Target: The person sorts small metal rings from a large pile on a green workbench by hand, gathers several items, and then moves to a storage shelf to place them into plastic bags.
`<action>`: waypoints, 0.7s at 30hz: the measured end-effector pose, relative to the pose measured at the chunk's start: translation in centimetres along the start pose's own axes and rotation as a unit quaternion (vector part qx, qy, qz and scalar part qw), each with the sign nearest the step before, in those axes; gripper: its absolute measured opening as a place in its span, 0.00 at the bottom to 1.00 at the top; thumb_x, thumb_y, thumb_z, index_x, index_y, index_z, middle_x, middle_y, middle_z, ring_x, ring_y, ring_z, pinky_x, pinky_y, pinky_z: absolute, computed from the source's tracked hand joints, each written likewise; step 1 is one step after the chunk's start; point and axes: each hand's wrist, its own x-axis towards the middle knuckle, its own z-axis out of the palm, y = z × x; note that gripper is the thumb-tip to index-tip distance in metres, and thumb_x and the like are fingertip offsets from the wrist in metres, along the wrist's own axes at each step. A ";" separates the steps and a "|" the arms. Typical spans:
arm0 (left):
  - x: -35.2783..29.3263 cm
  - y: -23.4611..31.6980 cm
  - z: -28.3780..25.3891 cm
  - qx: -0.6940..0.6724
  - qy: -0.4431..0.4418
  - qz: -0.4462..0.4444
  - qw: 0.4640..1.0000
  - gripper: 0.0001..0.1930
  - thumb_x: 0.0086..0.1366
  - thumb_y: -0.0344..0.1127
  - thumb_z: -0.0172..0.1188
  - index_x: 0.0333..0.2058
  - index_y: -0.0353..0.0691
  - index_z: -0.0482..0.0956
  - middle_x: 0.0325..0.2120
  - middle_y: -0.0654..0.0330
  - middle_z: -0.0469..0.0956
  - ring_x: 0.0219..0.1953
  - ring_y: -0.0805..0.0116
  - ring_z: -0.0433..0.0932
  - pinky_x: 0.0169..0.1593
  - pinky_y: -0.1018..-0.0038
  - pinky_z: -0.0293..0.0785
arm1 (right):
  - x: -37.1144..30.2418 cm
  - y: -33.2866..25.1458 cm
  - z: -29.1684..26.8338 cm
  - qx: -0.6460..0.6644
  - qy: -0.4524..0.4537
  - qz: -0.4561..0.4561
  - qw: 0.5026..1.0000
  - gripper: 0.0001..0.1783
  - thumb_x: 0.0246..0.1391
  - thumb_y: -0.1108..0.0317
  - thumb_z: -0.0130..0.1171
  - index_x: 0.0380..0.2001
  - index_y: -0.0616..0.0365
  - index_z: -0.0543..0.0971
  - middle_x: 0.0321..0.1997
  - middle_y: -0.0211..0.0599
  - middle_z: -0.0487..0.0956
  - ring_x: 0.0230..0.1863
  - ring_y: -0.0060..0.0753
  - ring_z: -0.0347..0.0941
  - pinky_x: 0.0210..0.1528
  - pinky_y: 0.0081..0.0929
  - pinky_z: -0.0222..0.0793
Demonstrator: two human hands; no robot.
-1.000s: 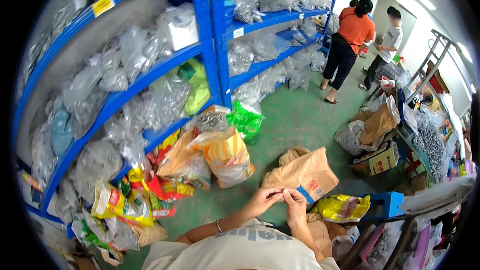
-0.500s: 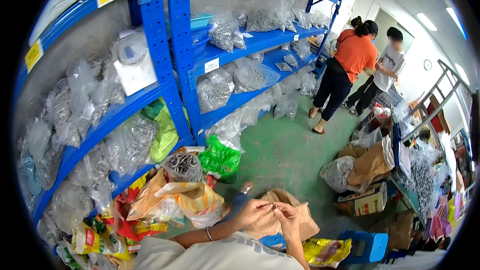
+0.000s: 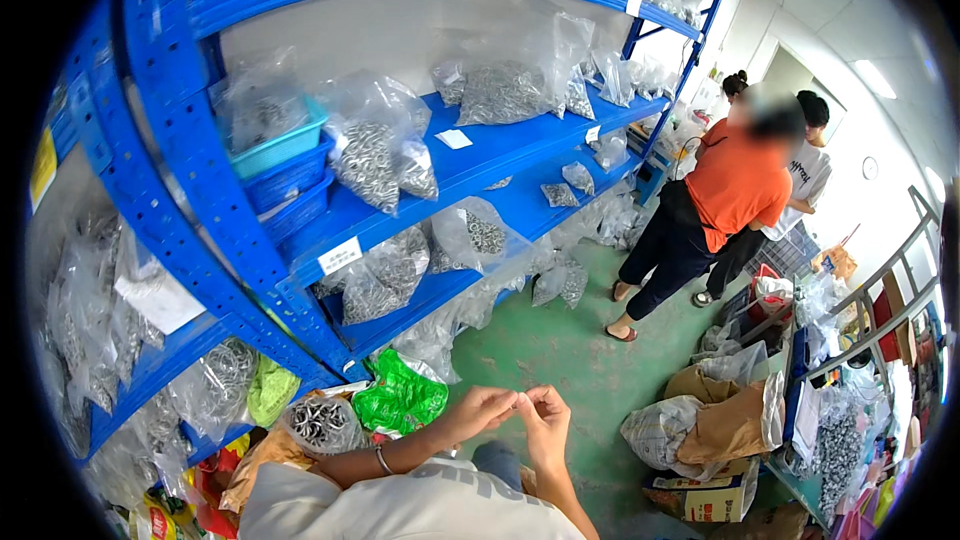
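Note:
My left hand (image 3: 477,413) and my right hand (image 3: 543,424) meet in front of my chest. Thumb and fingertips are pinched together on each, and the tips touch or nearly touch. Whatever they hold is too small to make out. Beyond my left forearm lie a bright green plastic bag (image 3: 402,392) and a clear bag of metal rings (image 3: 322,424). Neither hand touches the shelves or the bags.
Blue metal shelving (image 3: 480,165) on the left carries clear bags of metal parts (image 3: 370,155) and stacked blue baskets (image 3: 290,175). A person in orange (image 3: 735,185) stands ahead with others. Brown sacks (image 3: 735,430) and a cluttered table (image 3: 840,460) line the right; the floor (image 3: 590,370) is green.
My view has come closer to the shelves and turned. Both hands stay raised and pinched together; the small dark thing between the fingertips no longer shows. The person in orange has shifted slightly.

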 end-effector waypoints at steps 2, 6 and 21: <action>3.0 0.0 -0.7 0.048 0.006 0.024 0.999 0.18 0.68 0.43 0.42 0.21 0.38 0.67 0.15 0.72 0.58 0.18 0.83 0.53 0.21 0.84 0.51 | 3.1 0.8 -1.0 0.051 -0.020 0.013 0.998 0.04 0.53 0.72 0.54 0.28 0.62 0.72 0.27 0.29 0.74 0.29 0.17 0.67 0.34 0.16 0.62; 8.2 0.9 -1.2 0.004 0.105 -0.027 0.994 0.17 0.67 0.41 0.43 0.28 0.34 0.74 0.15 0.71 0.60 0.18 0.84 0.55 0.21 0.84 0.52 | 8.7 0.9 -1.8 0.102 -0.070 0.052 0.991 0.10 0.58 0.68 0.47 0.36 0.64 0.73 0.32 0.33 0.76 0.32 0.20 0.69 0.37 0.18 0.64; 31.3 1.3 1.0 -0.146 0.225 -0.009 0.963 0.17 0.65 0.45 0.48 0.26 0.38 0.74 0.16 0.71 0.61 0.18 0.83 0.56 0.22 0.83 0.52 | 32.6 -0.8 -14.0 0.055 -0.210 -0.029 0.976 0.07 0.50 0.74 0.57 0.33 0.64 0.75 0.34 0.30 0.70 0.34 0.20 0.67 0.39 0.17 0.63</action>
